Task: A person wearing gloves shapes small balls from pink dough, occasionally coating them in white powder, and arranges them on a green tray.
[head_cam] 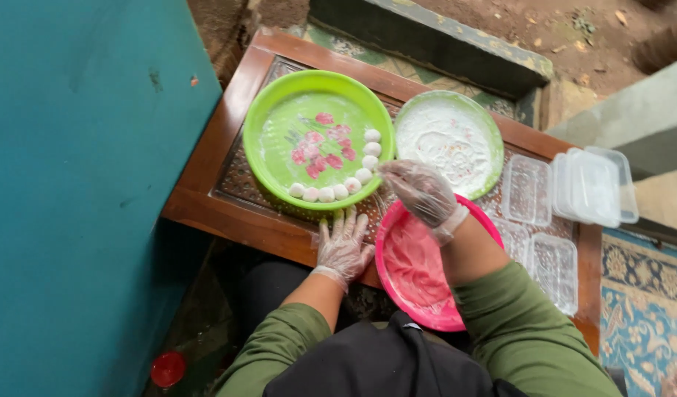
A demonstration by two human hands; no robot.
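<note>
Both my hands wear thin clear plastic gloves. My left hand [343, 244] lies flat, fingers spread, on the wooden table edge just below a large green tray [279, 110] with a pink flower print. Several small white dough balls [355, 179] line the tray's lower right rim in a curve. My right hand [420, 190] hovers at the tray's right rim beside the balls, fingers curled together; whether it holds a ball I cannot tell. Under my right forearm sits a pink bowl [412, 268] with pink dough inside.
A smaller green plate [489, 140] coated with white flour stands right of the tray. Clear plastic boxes [526, 190] and a stack of lids [594, 185] fill the table's right side. A teal wall [81, 184] rises at left; a red cap [168, 368] lies on the ground.
</note>
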